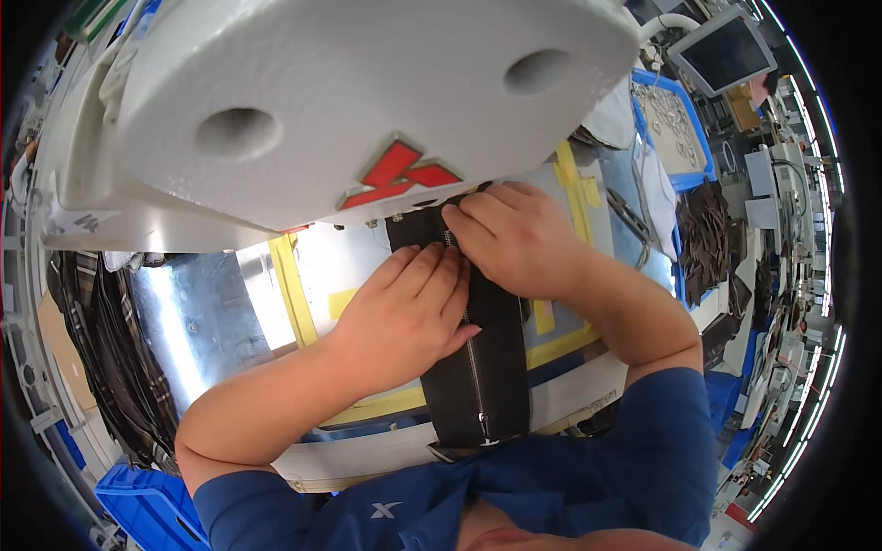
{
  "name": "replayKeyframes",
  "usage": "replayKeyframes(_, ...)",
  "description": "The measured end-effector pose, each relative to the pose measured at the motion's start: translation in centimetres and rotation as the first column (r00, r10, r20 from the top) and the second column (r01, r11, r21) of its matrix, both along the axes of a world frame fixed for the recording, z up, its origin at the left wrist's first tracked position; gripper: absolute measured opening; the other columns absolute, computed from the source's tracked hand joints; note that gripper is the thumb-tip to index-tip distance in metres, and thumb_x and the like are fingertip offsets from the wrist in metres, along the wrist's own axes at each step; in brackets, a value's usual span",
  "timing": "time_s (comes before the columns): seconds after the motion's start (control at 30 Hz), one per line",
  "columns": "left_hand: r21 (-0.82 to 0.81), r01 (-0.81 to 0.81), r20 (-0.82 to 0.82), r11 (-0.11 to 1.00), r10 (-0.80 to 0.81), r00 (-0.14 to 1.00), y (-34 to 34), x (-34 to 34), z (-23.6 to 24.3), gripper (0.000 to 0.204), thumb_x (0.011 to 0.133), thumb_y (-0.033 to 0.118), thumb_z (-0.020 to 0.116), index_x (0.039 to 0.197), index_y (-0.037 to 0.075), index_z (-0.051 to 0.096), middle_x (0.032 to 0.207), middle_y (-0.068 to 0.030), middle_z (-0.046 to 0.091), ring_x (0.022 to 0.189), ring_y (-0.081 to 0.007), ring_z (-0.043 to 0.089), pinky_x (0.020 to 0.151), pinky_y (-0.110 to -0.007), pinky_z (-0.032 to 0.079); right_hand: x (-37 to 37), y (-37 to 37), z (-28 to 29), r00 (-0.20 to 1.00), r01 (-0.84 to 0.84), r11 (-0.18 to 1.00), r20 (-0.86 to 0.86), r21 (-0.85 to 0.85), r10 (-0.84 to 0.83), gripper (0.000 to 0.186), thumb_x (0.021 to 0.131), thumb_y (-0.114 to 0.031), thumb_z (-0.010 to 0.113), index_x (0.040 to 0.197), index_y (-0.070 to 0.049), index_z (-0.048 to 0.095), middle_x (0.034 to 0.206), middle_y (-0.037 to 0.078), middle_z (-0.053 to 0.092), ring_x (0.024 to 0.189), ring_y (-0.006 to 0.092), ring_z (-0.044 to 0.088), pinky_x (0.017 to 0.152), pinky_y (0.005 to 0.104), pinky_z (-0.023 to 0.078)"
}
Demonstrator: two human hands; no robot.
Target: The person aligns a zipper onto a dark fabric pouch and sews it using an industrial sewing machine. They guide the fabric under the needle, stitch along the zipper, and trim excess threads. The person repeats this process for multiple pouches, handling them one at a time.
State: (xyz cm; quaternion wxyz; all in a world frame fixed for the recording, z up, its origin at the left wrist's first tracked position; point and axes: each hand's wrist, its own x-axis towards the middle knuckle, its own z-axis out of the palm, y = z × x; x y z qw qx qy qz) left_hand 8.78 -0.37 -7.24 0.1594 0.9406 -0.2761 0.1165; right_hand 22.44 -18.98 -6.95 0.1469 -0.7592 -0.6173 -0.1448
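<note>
A long black fabric piece [501, 344] with a metal zipper [474, 367] down its middle runs from beneath the large white sewing machine head [367, 92] toward my body. The zipper's slider [484, 422] is at the near end. My left hand [404, 303] lies on the fabric's left side, fingers stretched along the zipper and thumb apart. Farther up, close under the machine head, my right hand [510, 230] presses on the fabric with bent fingers; its thumb is hidden. The needle area is covered by the machine head and cannot be seen.
Yellow tape strips [292, 289] mark the shiny metal worktable [184, 312]. Dark striped fabric pieces [110, 349] hang at the left, above a blue crate [152, 505]. At the right are scissors [629, 220], a blue tray [675, 129] of small parts, brown pieces [707, 234] and a screen [724, 53].
</note>
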Motion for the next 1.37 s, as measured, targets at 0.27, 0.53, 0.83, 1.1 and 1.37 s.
replayKeyframes(0.27,-0.009,0.009,0.008,1.0,-0.009,1.0,0.1,0.1,-0.2,0.06,0.084,0.043,0.08,0.12,-0.004,0.072,0.129,-0.0205,0.068,0.121,-0.0354,0.065,0.107,-0.047,0.05,0.0,0.0,0.7,0.968,0.049,0.999,-0.247,-0.021,-0.053,0.027,0.087,-0.012,0.076,0.113,-0.005,0.079,0.11,0.006,0.074,0.102,0.0287,0.072,0.092,0.0421,0.057)
replayKeyframes(0.53,-0.034,0.004,-0.028,0.999,-0.005,1.0,0.1,0.1,-0.1,0.067,0.082,0.041,0.082,0.127,-0.006,0.069,0.131,-0.0203,0.066,0.122,-0.0354,0.063,0.106,-0.044,0.053,0.8,-0.3,0.6,0.959,-0.006,1.0,-0.283,-0.029,-0.003,0.025,0.089,-0.013,0.078,0.112,-0.006,0.078,0.117,0.005,0.076,0.105,0.0264,0.072,0.094,0.0411,0.057)
replayKeyframes(0.83,-0.05,-0.003,-0.029,0.999,0.002,1.0,0.1,0.1,-0.1,0.067,0.082,0.041,0.084,0.128,-0.006,0.069,0.131,-0.0212,0.066,0.124,-0.0361,0.063,0.104,-0.042,0.056,1.0,-0.3,0.1,0.961,-0.016,1.0,-0.276,-0.017,0.011,0.023,0.089,-0.015,0.077,0.109,-0.004,0.077,0.116,0.003,0.075,0.104,0.0243,0.07,0.094,0.0384,0.057)
replayKeyframes(1.1,-0.122,-0.133,-0.073,0.984,0.125,0.99,0.9,0.8,-0.3,0.076,0.082,0.044,0.085,0.13,-0.011,0.065,0.133,-0.0251,0.065,0.123,-0.0412,0.064,0.109,-0.047,0.052,0.8,-0.2,0.3,0.982,-0.014,1.0,-0.187,-0.01,0.012,0.024,0.082,-0.015,0.078,0.104,-0.005,0.077,0.113,0.003,0.075,0.102,0.0219,0.071,0.091,0.0378,0.057)
replayKeyframes(1.37,-0.049,-0.135,-0.151,0.99,0.126,0.98,1.1,1.0,0.5,0.076,0.079,0.042,0.087,0.134,-0.007,0.065,0.145,-0.0208,0.061,0.132,-0.0407,0.058,0.116,-0.05,0.045,0.5,-0.8,0.6,0.967,-0.001,0.981,-0.251,-0.192,-0.048,0.023,0.086,-0.015,0.078,0.108,-0.008,0.079,0.115,0.005,0.077,0.105,0.023,0.074,0.092,0.0365,0.058)
